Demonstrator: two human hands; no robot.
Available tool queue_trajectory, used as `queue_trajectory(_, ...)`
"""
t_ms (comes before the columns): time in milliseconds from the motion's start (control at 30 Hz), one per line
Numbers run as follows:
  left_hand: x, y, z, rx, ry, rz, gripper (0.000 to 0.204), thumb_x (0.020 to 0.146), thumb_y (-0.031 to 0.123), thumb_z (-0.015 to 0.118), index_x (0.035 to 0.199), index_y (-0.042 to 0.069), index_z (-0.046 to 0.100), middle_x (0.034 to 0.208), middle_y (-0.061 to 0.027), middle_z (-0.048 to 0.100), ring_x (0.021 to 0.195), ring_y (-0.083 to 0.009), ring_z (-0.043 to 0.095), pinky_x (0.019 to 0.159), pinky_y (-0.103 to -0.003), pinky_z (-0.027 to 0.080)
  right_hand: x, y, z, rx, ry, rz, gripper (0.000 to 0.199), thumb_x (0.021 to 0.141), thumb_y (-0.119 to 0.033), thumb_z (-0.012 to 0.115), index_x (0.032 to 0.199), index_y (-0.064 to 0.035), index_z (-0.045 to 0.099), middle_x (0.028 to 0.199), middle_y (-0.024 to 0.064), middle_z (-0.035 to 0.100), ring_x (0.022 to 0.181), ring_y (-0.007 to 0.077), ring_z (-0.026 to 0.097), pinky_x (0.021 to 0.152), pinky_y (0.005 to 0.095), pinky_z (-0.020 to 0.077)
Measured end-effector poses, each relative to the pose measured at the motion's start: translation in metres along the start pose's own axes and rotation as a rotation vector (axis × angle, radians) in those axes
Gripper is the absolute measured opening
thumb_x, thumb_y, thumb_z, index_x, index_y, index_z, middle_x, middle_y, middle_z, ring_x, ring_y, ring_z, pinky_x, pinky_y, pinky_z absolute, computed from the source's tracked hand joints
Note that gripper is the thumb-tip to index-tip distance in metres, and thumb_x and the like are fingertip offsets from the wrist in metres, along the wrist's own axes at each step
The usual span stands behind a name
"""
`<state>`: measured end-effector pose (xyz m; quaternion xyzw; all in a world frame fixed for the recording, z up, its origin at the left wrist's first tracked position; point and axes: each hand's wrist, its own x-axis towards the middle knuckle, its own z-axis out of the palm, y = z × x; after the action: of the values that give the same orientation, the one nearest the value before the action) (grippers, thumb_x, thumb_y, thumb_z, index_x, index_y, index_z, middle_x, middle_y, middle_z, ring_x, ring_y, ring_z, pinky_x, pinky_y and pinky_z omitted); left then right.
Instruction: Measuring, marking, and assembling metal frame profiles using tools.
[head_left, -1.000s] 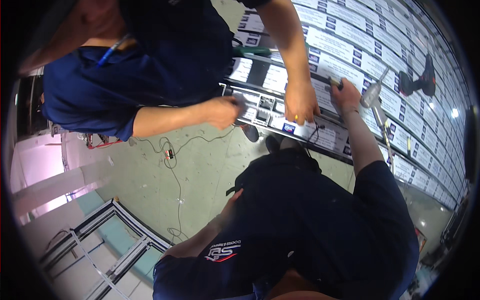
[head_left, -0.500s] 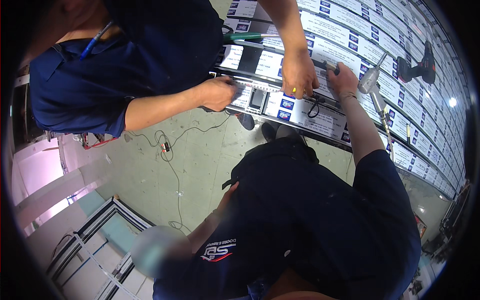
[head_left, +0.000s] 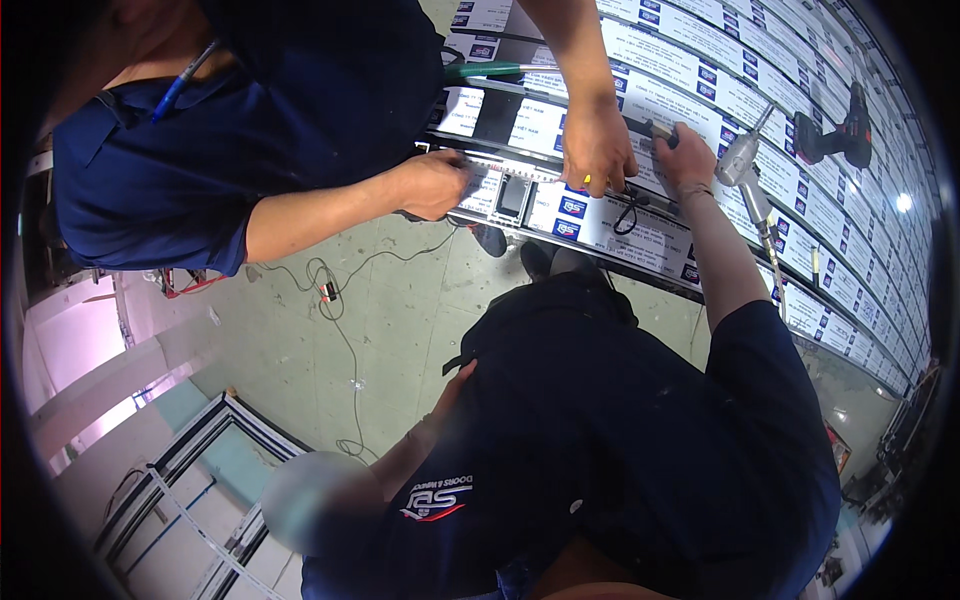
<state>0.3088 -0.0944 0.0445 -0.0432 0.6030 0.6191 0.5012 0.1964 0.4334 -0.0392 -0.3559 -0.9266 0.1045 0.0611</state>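
My right hand (head_left: 688,160) is at the end of my stretched arm, its fingers closed around a dark bar-shaped piece with a pale tan part (head_left: 662,130); its kind is unclear. That piece lies over the film-covered profiles (head_left: 660,215). My left hand (head_left: 455,392) rests low at my side against my dark shirt, its fingers mostly hidden. Across from me, a co-worker's two hands hold a white measuring tape (head_left: 515,172) along a profile, over a rectangular cut-out (head_left: 513,196). Something small and yellow (head_left: 587,179) shows under the co-worker's farther hand. A black cord loop (head_left: 627,215) lies nearby.
On the profiles to the right lie a silver air tool (head_left: 740,160) with a hose and a black cordless drill (head_left: 840,135). A green-handled tool (head_left: 485,70) is beside the co-worker. A thin cable (head_left: 357,370) trails over the floor; frames (head_left: 190,470) stand lower left.
The co-worker's body and nearer hand have shifted slightly left along the tape. My hands stay in place.
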Motion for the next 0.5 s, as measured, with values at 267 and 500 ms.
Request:
queue_trajectory(267, 0.005, 0.030, 0.020, -0.145, 0.171, -0.263, 0.052, 0.102, 0.034, 0.045, 0.140, -0.001, 0.045, 0.134, -0.0047, 0.054, 0.122, -0.0111, 0.050, 0.108, -0.026, 0.035, -0.001, -0.001, 0.000, 0.006, 0.018, -0.014, 0.030, 0.079, -0.038, 0.068, 0.089, -0.0096, 0.063, 0.089, 0.0129, 0.070, 0.085, 0.0317, 0.067, 0.075, 0.0416, 0.0524)
queue_trajectory(500, -0.002, -0.004, 0.001, -0.171, 0.126, -0.184, 0.054, 0.101, 0.035, 0.046, 0.141, -0.001, 0.043, 0.136, -0.0034, 0.052, 0.123, -0.0104, 0.049, 0.108, -0.025, 0.035, 0.001, -0.001, 0.000, -0.037, -0.026, 0.007, 0.031, 0.079, -0.039, 0.067, 0.090, -0.0099, 0.064, 0.091, 0.0122, 0.070, 0.087, 0.0302, 0.067, 0.076, 0.0411, 0.0529)
